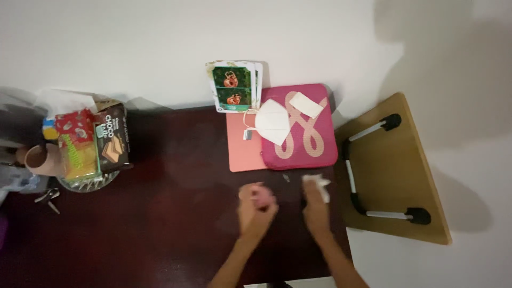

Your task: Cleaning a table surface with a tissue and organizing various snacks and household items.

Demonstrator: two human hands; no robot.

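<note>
Here we look down on a dark surface [160, 213]. Our left hand [257, 205] is closed around a small pink object [260, 196]; our right hand [316, 205] pinches a crumpled white tissue [318, 182] below a pink pouch [301, 130]. We seem mid-wipe; next calls for bringing tissue and object together.

A crumpled white tissue [319, 184] and a small pink object [261, 196] on the dark table.

A white face mask [272, 121] lies on a pink patterned pouch [304, 130] at the dark tabletop [160, 213] edge; snack packets [90, 144] crowd the left.
</note>
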